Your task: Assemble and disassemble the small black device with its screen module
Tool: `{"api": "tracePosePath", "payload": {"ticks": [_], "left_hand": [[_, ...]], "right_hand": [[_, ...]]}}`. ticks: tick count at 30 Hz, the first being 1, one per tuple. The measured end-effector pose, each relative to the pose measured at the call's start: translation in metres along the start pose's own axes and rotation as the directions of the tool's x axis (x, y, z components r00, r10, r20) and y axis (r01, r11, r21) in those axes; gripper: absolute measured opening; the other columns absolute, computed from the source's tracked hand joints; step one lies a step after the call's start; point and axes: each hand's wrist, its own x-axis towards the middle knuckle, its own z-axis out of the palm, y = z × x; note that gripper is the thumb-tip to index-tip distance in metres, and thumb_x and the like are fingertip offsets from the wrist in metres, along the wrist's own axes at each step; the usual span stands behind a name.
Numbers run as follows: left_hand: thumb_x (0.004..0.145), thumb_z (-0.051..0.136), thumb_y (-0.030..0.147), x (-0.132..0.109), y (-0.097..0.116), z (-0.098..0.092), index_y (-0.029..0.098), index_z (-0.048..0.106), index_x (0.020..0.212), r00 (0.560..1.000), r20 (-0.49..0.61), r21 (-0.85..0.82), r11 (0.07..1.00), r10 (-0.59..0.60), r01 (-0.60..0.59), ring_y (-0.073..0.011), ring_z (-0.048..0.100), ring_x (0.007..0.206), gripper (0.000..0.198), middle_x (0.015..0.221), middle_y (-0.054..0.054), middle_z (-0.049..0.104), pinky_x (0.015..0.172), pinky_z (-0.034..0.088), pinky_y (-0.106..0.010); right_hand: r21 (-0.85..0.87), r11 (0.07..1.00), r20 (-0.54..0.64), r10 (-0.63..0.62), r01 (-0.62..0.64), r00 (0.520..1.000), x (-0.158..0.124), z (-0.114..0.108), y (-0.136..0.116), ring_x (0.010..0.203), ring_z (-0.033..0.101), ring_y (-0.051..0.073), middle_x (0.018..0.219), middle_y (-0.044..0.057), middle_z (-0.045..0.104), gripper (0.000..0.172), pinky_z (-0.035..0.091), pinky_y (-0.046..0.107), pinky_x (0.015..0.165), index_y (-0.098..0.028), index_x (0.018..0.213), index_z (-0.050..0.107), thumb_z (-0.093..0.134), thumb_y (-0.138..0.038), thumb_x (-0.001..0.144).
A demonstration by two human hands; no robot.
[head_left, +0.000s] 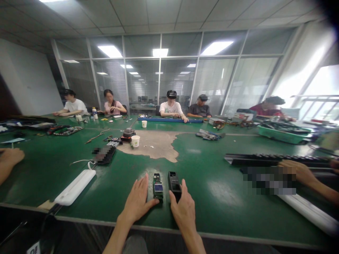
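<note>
On the green tabletop in front of me lie a narrow green circuit board (158, 187) with a small bluish screen and, just right of it, a black plastic casing (174, 180) with cut-outs. My left hand (138, 197) rests on the table left of the board, fingers stretched out and holding nothing. Its thumb reaches to the board's near end; whether it touches is unclear. The casing's near end sits between the thumb and fingers of my right hand (183, 204), which partly cover it.
A white power strip (75, 187) lies to the left, near a partly blurred dark device (104, 154). Paper cups (135, 141) stand beyond. Black metal rails (251, 159) and a green basket (284, 134) are on the right. Co-workers' hands (298, 171) appear at both sides; several people sit opposite.
</note>
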Motion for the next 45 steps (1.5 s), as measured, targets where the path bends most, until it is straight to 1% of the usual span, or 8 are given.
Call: {"api": "tracePosePath", "payload": {"ticks": [3, 7, 14, 28, 32, 36, 41, 45], "left_hand": [[0.081, 0.046, 0.066, 0.001, 0.0, -0.001, 0.015, -0.004, 0.148, 1.0, -0.002, -0.019, 1.0, -0.009, 0.009, -0.0316, 0.025, 0.139, 0.099, 0.153, -0.017, 0.023, 0.113, 0.021, -0.051], [0.08, 0.05, 0.064, 0.0, 0.002, -0.002, 0.015, -0.003, 0.148, 1.0, -0.012, -0.037, 0.999, -0.017, 0.017, -0.0313, 0.026, 0.139, 0.099, 0.152, -0.017, 0.026, 0.113, 0.02, -0.051], [0.082, 0.052, 0.054, 0.0, 0.001, 0.0, 0.016, -0.008, 0.148, 0.999, -0.032, -0.034, 0.999, 0.008, -0.009, -0.0307, 0.028, 0.138, 0.097, 0.153, -0.017, 0.022, 0.112, 0.023, -0.052], [0.083, 0.05, 0.04, -0.001, 0.004, -0.006, 0.015, -0.015, 0.147, 1.0, -0.012, -0.061, 0.998, -0.001, 0.0, -0.0271, 0.026, 0.138, 0.094, 0.153, -0.015, 0.023, 0.114, 0.02, -0.049], [0.082, 0.048, 0.037, -0.001, 0.007, -0.009, 0.014, -0.013, 0.147, 1.0, -0.004, -0.063, 0.998, -0.014, 0.013, -0.027, 0.026, 0.138, 0.092, 0.153, -0.015, 0.023, 0.114, 0.019, -0.049], [0.082, 0.047, 0.033, 0.0, 0.01, -0.012, 0.016, -0.007, 0.148, 1.0, 0.025, -0.056, 0.998, -0.012, 0.014, -0.0249, 0.027, 0.137, 0.088, 0.15, -0.011, 0.032, 0.115, 0.017, -0.047], [0.081, 0.047, 0.029, 0.0, 0.012, -0.015, 0.018, -0.008, 0.148, 0.999, 0.044, -0.04, 0.999, -0.003, 0.005, -0.023, 0.027, 0.137, 0.087, 0.148, -0.007, 0.036, 0.116, 0.014, -0.046], [0.084, 0.043, 0.028, -0.001, 0.013, -0.016, 0.02, -0.009, 0.148, 0.998, 0.054, -0.022, 1.0, 0.008, -0.007, -0.0224, 0.026, 0.137, 0.083, 0.149, -0.006, 0.034, 0.116, 0.014, -0.047]], "right_hand": [[0.095, 0.994, -0.005, 0.047, -0.046, 0.999, 0.003, -0.007, -0.015, 0.114, 0.055, 0.027, 0.129, 0.017, 0.054, 0.068, 0.043, 0.04, 0.094, -0.011, 0.144, 0.027, 0.044, -0.047, 0.088], [0.198, 0.98, -0.035, 0.014, -0.006, 0.999, 0.007, -0.017, -0.044, 0.124, 0.047, 0.025, 0.14, 0.013, 0.044, 0.069, 0.038, 0.038, 0.101, -0.015, 0.145, 0.025, 0.045, -0.048, 0.088], [0.153, 0.986, 0.034, -0.065, 0.059, 0.997, 0.002, -0.005, -0.073, 0.118, 0.052, 0.028, 0.134, 0.017, 0.05, 0.067, 0.042, 0.041, 0.095, -0.011, 0.145, 0.025, 0.043, -0.043, 0.089], [-0.013, 0.996, 0.103, -0.088, 0.09, 0.991, -0.014, 0.01, -0.071, 0.099, 0.059, 0.026, 0.122, 0.015, 0.058, 0.067, 0.045, 0.037, 0.085, -0.01, 0.146, 0.02, 0.046, -0.032, 0.089], [-0.028, 0.99, 0.07, -0.133, 0.135, 0.989, -0.023, 0.02, -0.059, 0.099, 0.059, 0.026, 0.122, 0.017, 0.058, 0.065, 0.046, 0.037, 0.083, -0.008, 0.145, 0.021, 0.045, -0.034, 0.09], [-0.03, 0.987, 0.051, -0.153, 0.155, 0.987, -0.029, 0.025, -0.053, 0.101, 0.058, 0.027, 0.122, 0.019, 0.057, 0.064, 0.046, 0.039, 0.084, -0.007, 0.142, 0.027, 0.046, -0.038, 0.09], [-0.003, 0.991, 0.069, -0.134, 0.134, 0.989, -0.027, 0.024, -0.056, 0.108, 0.055, 0.028, 0.127, 0.019, 0.054, 0.07, 0.044, 0.04, 0.089, -0.007, 0.142, 0.028, 0.049, -0.044, 0.087], [0.011, 0.996, 0.102, -0.094, 0.093, 0.99, -0.021, 0.022, -0.061, 0.106, 0.057, 0.028, 0.127, 0.018, 0.055, 0.069, 0.044, 0.04, 0.089, -0.007, 0.143, 0.026, 0.048, -0.041, 0.088]]}}
